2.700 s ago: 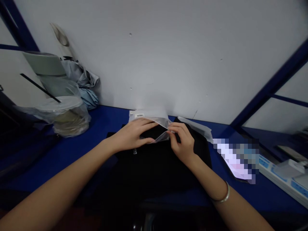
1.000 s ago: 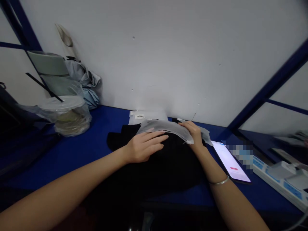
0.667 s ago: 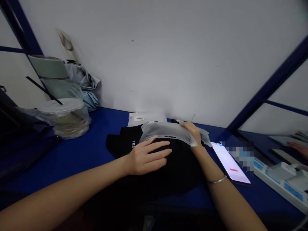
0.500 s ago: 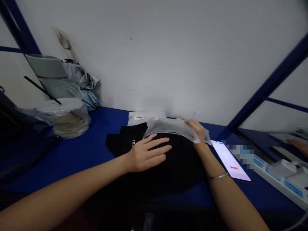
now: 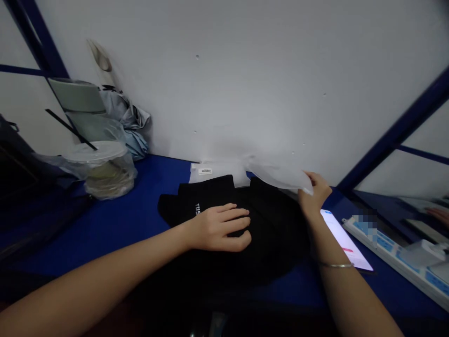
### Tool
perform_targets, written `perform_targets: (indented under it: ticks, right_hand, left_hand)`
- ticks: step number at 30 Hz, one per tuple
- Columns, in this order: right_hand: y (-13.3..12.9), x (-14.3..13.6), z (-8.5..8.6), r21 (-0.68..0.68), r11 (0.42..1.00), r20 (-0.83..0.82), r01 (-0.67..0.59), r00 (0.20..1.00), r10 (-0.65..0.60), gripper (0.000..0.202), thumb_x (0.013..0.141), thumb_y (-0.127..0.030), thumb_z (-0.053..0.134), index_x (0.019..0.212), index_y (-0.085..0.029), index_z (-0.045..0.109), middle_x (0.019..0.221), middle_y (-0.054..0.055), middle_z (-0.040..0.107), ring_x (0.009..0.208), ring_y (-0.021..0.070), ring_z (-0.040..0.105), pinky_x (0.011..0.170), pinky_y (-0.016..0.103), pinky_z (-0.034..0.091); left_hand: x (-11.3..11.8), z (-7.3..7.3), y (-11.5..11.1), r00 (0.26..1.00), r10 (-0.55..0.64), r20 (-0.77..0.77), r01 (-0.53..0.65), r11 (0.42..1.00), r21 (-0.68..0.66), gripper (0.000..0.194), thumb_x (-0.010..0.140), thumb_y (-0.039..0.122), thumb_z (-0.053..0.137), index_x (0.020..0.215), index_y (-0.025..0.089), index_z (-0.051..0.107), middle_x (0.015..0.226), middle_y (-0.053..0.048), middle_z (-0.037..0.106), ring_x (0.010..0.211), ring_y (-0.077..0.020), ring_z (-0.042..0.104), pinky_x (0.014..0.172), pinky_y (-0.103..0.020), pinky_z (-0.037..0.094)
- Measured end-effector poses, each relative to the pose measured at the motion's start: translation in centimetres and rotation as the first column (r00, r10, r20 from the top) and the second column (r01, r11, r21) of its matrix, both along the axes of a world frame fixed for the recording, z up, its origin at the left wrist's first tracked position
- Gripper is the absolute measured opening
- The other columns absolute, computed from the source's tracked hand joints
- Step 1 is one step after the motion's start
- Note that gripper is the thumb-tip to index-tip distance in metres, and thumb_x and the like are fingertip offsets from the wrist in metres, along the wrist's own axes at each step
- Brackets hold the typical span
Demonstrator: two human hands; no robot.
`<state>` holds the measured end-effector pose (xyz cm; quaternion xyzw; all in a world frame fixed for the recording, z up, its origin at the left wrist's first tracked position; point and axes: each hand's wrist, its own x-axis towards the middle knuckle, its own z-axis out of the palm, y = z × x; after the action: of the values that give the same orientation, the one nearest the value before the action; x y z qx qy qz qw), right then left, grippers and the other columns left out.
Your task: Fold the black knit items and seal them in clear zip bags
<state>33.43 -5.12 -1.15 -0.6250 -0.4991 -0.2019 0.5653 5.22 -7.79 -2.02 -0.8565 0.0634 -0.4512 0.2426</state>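
Note:
A black garment [image 5: 273, 220] with white lettering lies on the blue table. My left hand [image 5: 220, 229] rests flat on it, palm down, with the fingers somewhat apart. At the garment's far right edge, my right hand [image 5: 315, 193] is closed on the edge of a translucent white plastic bag [image 5: 280, 174], which is lifted off the cloth. Another part of white plastic with a barcode label [image 5: 205, 171] lies behind the garment; whether it belongs to the same bag I cannot tell.
A lit phone [image 5: 345, 238] and a white power strip [image 5: 393, 255] lie at the right. On the left stand a lidded cup [image 5: 108, 168] in a clear bag with a black straw, and a folded umbrella [image 5: 135, 135]. A pale wall [image 5: 245, 84] rises behind the table.
The plastic bag has come up off the garment, uncovering its far part, as my right hand moved to the right with it. My left hand stays on the garment.

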Motion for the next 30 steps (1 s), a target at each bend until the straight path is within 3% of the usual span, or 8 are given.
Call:
perform_targets:
  ticks: [5,8,10,14,20,23,26,30]
  right_hand:
    - [0.1,-2.7,-0.3,-0.077,0.989,-0.150,-0.130,0.982,0.117,0.030,0.063,-0.023,0.047,0.081,-0.015,0.069,0.073,0.006,0.069,0.065,0.0194,0.060,0.064,0.033,0.046]
    - [0.2,-4.1,-0.8,-0.243,0.931,-0.147,-0.272,0.959,0.242,0.036,0.063,-0.022,0.050,0.094,-0.015,0.067,0.078,0.008,0.070,0.069,0.0210,0.062,0.068,0.035,0.048]
    - [0.4,-4.7,-1.0,-0.335,0.864,-0.161,-0.375,0.927,0.340,0.041,0.067,-0.023,0.049,0.105,-0.014,0.062,0.094,0.010,0.068,0.083,0.0228,0.062,0.074,0.038,0.048]
    - [0.7,-5.2,-1.2,-0.455,0.700,-0.212,-0.551,0.830,0.515,0.046,0.076,-0.023,0.043,0.121,-0.018,0.049,0.123,0.009,0.052,0.114,0.0227,0.047,0.090,0.042,0.042]
    - [-0.5,-5.0,0.6,-0.304,0.659,-0.385,-0.689,0.721,0.576,0.039,0.076,-0.035,0.052,0.113,-0.024,0.052,0.113,0.008,0.057,0.105,0.0208,0.053,0.090,0.041,0.043]
    - [-1.9,-5.2,2.0,-0.335,0.379,-0.444,-0.863,0.499,0.744,0.043,0.074,-0.040,0.055,0.115,-0.026,0.050,0.107,0.006,0.059,0.101,0.0196,0.055,0.088,0.040,0.044]
    - [-2.8,-5.7,2.5,-0.537,0.083,-0.444,-0.840,0.365,0.818,0.057,0.068,-0.041,0.062,0.121,-0.029,0.044,0.121,0.004,0.052,0.115,0.0206,0.045,0.098,0.041,0.035]
    - [-3.2,-6.4,2.6,-0.740,0.003,-0.384,-0.672,0.427,0.818,0.073,0.062,-0.044,0.068,0.127,-0.031,0.038,0.130,0.001,0.044,0.122,0.0222,0.037,0.105,0.044,0.024]
  left_hand:
    - [-0.4,0.6,-0.1,0.983,-0.113,-0.143,0.087,0.981,-0.173,0.020,0.081,0.017,0.040,0.091,0.014,0.058,0.089,-0.011,0.067,0.094,-0.0227,0.060,0.079,-0.034,0.051]
    - [-0.6,0.4,0.0,0.978,-0.201,-0.055,0.142,0.837,-0.528,0.040,0.088,0.028,0.023,0.101,0.011,0.057,0.096,-0.013,0.065,0.098,-0.0201,0.058,0.081,-0.032,0.050]
    - [-0.7,0.2,0.5,0.992,-0.115,0.048,0.118,0.736,-0.666,0.043,0.090,0.027,0.019,0.101,0.014,0.058,0.097,-0.011,0.065,0.099,-0.0175,0.058,0.084,-0.032,0.048]
    - [-0.9,-0.1,2.4,0.961,0.266,0.074,-0.162,0.759,-0.631,0.023,0.084,0.021,0.041,0.101,0.017,0.057,0.102,-0.008,0.062,0.107,-0.0199,0.052,0.092,-0.037,0.041]
    - [-2.8,0.1,5.0,0.767,0.530,-0.360,-0.640,0.606,-0.472,0.046,0.075,0.022,0.047,0.121,0.020,0.040,0.132,-0.012,0.038,0.125,-0.0312,0.028,0.097,-0.061,0.020]
    - [-3.5,0.0,5.6,0.705,0.517,-0.485,-0.705,0.581,-0.406,0.050,0.071,0.017,0.047,0.120,0.021,0.039,0.130,-0.010,0.040,0.122,-0.0320,0.032,0.094,-0.059,0.025]
    - [-3.6,-0.2,6.2,0.693,0.572,-0.439,-0.721,0.552,-0.419,0.037,0.073,0.009,0.040,0.108,0.017,0.045,0.113,-0.010,0.052,0.104,-0.0237,0.048,0.085,-0.041,0.039]
    - [-3.3,-0.8,6.7,0.596,0.719,-0.357,-0.793,0.456,-0.405,0.019,0.083,0.014,0.034,0.087,0.017,0.053,0.086,-0.007,0.056,0.077,-0.0181,0.053,0.059,-0.028,0.039]
